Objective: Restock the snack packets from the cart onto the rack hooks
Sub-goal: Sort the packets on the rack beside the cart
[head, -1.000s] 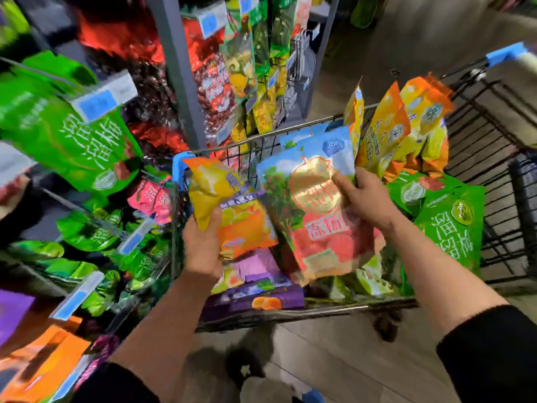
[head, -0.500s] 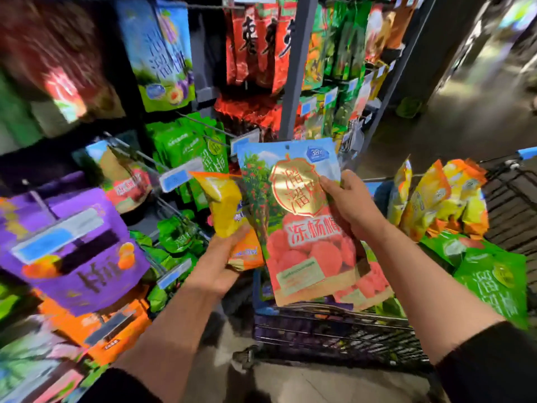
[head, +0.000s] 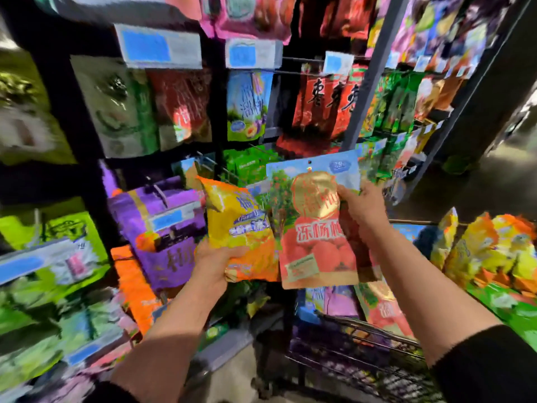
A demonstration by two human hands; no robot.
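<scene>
- Two packets are up in front of the rack [head: 367,91], one in each hand, both clear of the cart [head: 363,341] that stands low at the right.
- Left hand [head: 216,261] grips the yellow-orange packet [head: 241,228] by its bottom edge, fingers curled under it and thumb on the front; the bag stands with its long axis nearly upright, top leaning a little left toward the purple packets [head: 162,228] hanging on the rack's left half.
- Right hand [head: 361,207] pinches the red-fruit packet [head: 312,225] at its right edge, thumb across the gold emblem, the other fingers hidden behind.
- That packet's long axis is upright and its hang hole [head: 309,162] sits at the top edge, above and left of the right thumb, facing the rack.
- Bare wire hooks [head: 232,173] poke out of the rack just above and between the two packets; blur hides which one is free.
- By my judgement the right hand is nearer a hook, so its packet likely goes first: the hole must be carried up and forward to meet a hook tip.
- More orange and green packets [head: 491,251] wait along the cart's right side.
</scene>
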